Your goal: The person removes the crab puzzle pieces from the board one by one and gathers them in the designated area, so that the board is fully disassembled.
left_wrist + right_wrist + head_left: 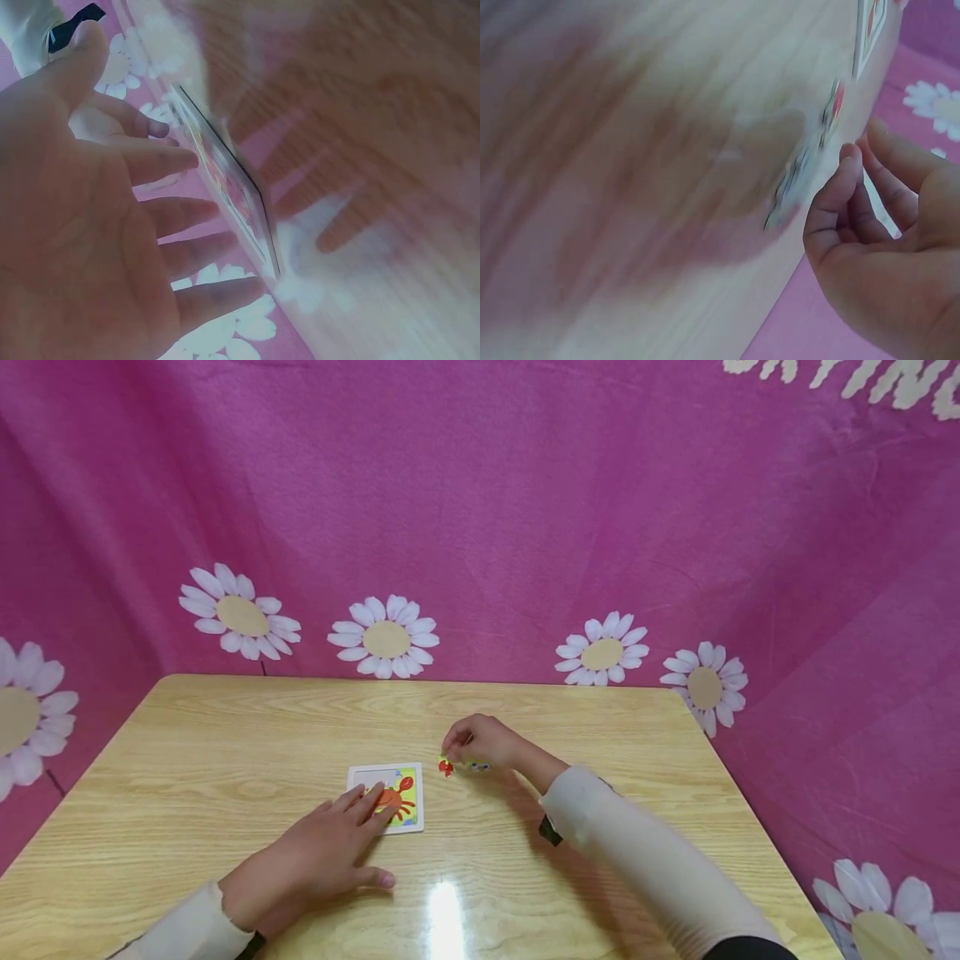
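Note:
A white-framed puzzle board (420,800) with a red crab on yellow lies on the table, its upper left part bare grey. Over it spreads my left hand (337,843), fingers extended; the left wrist view shows the fingertips along the edge of the board (238,191). Right of the board lie a red and yellow puzzle piece (446,767) and further small pieces (480,767). My right hand (483,742) is just above them. In the right wrist view its fingers bend loosely, thumb near forefinger, nothing visible between them, beside the pieces (787,184).
The wooden table (225,735) runs back to a pink cloth (480,527) printed with white daisies. A bright light reflection (446,914) shows on the table near its front.

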